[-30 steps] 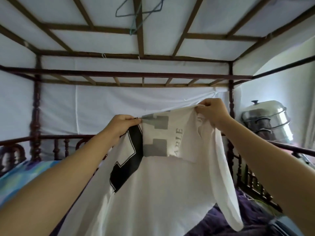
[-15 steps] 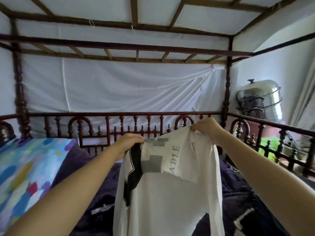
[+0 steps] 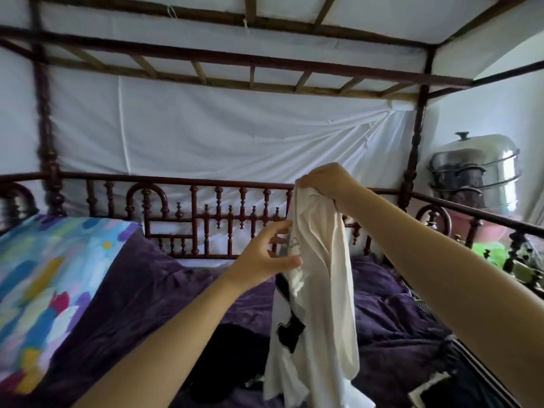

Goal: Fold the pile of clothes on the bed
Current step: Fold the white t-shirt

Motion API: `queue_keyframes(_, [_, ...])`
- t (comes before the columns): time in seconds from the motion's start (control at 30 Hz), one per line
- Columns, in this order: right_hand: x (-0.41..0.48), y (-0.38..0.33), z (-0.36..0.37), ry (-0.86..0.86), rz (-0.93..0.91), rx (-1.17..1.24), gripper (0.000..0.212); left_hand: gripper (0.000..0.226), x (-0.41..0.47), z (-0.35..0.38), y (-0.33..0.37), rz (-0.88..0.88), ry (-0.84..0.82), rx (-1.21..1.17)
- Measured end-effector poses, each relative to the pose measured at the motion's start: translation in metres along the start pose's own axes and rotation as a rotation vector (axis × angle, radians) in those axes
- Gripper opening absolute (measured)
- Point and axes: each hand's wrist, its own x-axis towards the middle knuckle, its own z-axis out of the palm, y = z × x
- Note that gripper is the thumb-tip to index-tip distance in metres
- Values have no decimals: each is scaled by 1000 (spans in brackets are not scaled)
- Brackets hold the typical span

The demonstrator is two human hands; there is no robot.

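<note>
— White shirt (image 3: 321,290), seen from the head camera: where is it?
— It hangs bunched above the purple bedspread (image 3: 132,290), its top clenched in the right hand (image 3: 323,181). The left hand (image 3: 265,254) is spread loosely at the shirt's edge, gripping nothing I can see.
— Advice?
— I'd pinch the other shoulder, stretch the shirt flat, then lay it down to fold.
— Any lettering?
— Grey print, too crumpled to read.
</note>
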Motion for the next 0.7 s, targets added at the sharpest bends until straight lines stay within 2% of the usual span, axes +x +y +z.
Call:
queue_keyframes(0.07, [5,-5,7,6,-25,7,24,81,-2,9,0,43,-6,86])
queue_keyframes(0.13, [7,-9,10,44,-56,62,12,69,-2,15,-14,57,83,161])
queue_keyframes(0.23, [9,-9,-1,121,-64,165,13,23,-6,10,-36,-89,297,148])
queue_keyframes(0.27, [9,-7,-8,136,-63,192,19,16,-9,6,-42,-138,364,132])
queue_keyframes(0.33, [10,-1,-24,158,-57,236,28,24,-14,-8,-46,-170,446,87])
queue_keyframes(0.53, [2,58,-65,251,10,221,21,16,-9,-47,1,-70,586,2])
queue_keyframes(0.67, [-2,127,-63,309,161,111,18,16,-2,-33,8,-39,442,150])
queue_keyframes(0.7, [-6,148,-62,318,240,59,28,16,-2,-24,0,-72,378,196])
